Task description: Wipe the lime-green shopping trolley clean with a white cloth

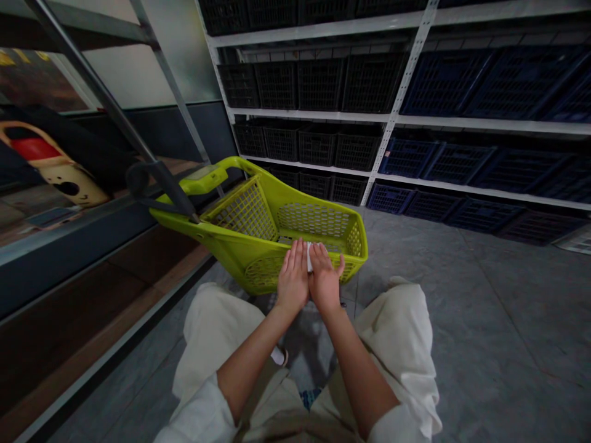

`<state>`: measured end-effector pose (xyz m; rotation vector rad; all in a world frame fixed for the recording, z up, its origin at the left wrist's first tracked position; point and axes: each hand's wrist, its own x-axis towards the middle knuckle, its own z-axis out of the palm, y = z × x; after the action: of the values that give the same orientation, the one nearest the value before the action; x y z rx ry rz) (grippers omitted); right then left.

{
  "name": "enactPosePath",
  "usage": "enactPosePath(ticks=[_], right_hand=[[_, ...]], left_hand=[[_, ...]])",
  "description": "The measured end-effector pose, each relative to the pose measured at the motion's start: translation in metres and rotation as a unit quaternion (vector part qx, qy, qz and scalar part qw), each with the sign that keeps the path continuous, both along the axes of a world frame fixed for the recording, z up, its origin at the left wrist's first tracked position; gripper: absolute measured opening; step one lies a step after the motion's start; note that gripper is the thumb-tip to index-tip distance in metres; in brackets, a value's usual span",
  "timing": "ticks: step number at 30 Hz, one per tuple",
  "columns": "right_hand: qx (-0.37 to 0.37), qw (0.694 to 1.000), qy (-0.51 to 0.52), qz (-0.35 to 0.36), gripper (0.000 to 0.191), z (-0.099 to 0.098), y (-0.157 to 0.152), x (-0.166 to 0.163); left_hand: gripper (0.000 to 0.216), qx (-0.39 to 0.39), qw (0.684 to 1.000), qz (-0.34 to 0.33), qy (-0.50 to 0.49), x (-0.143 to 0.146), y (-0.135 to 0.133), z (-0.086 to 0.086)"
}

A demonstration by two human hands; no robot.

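Observation:
A lime-green plastic shopping basket cart (318,224) stands in front of me. Over its near rim, both of my hands lie side by side with the fingers together and pointing forward. A folded white cloth or tissue (309,257) shows between them and past the right fingertips. My left hand (294,277) presses against its left edge. Covering most of it, my right hand (324,280) holds it on the rim, thumb out to the right. What lies beneath the palms is hidden.
Black crates (318,83) and blue crates (443,80) fill white metal shelving (397,111) at the back. A metal-framed rack (129,258) runs along the left, with a cartoon-faced object (69,178) on it. The cart's grey handle post (101,92) rises to the upper left. Grey tile floor (471,320) lies right.

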<state>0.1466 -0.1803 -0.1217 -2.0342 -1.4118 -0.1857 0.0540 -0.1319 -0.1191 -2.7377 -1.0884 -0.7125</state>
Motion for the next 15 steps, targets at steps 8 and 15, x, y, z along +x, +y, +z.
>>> enactPosePath(ticks=[8,15], right_hand=[[0.023,0.999,-0.023,-0.036,0.072,-0.019,-0.036,0.047],[0.048,0.982,0.041,-0.176,0.068,-0.031,-0.046,0.066]], left_hand=[[0.079,-0.011,1.0,0.002,-0.009,0.002,-0.004,0.002],[0.081,-0.004,1.0,0.009,-0.014,0.004,-0.006,0.001]])
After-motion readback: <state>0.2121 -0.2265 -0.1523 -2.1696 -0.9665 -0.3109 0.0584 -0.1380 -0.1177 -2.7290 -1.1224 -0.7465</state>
